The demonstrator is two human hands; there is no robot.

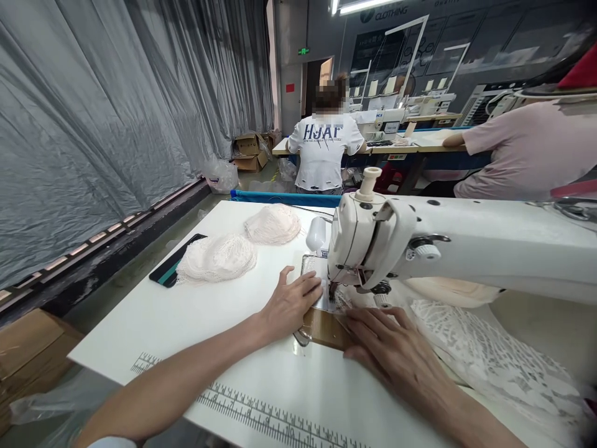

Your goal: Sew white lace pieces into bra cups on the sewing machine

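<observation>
My left hand [291, 302] lies flat with fingers stretched toward the needle of a white sewing machine [420, 246], touching the metal plate beside the presser foot. My right hand [389, 348] rests palm down, fingers spread, on a brown taped patch [321, 328] just in front of the needle. White lace fabric [489, 358] lies under the machine arm and runs off to the right of my right hand. What sits directly under the needle is hidden by the machine head.
Two piles of pale pink lace cups [217, 258] [273, 224] lie on the white table [153, 323], one over a dark flat board [173, 264]. A printed ruler [261, 417] runs along the front edge. Two people sit at tables behind. A grey plastic curtain hangs at left.
</observation>
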